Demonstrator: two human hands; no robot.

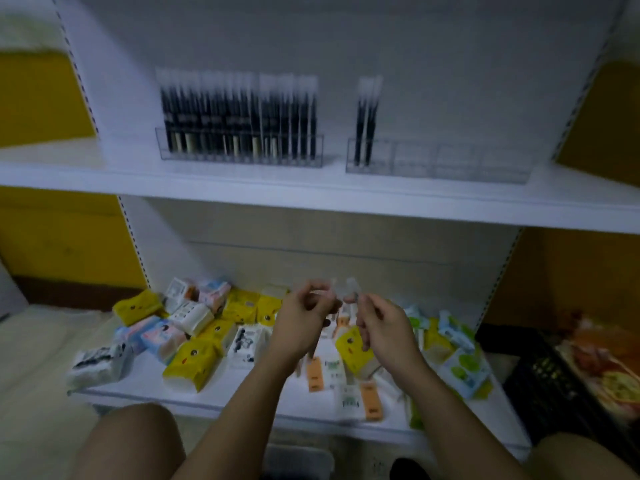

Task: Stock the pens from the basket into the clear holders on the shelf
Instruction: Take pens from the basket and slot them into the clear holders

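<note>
Crouching before the shelf (242,192), a person works at its upper board, where two clear holders stand side by side. The left holder (160,147) is packed with upright pens. The right holder (450,161) has two pens (367,116) in its leftmost compartment; the other compartments look bare. A dark basket (540,375) sits low at the right, its contents too blurred to identify. Packs (194,358) cover the lower board.

The left hand (304,318) and right hand (382,325) are raised close together over the packs. Their fingers are curled round the held pens (354,287), clear caps uppermost, though blur hides the count.

Handling, as judged: each pen is light, rigid and smooth, so a bundle may slide or fan out. Pinch at mid-barrel, not the cap, which could pull off. Lower tip-first into a compartment.
</note>
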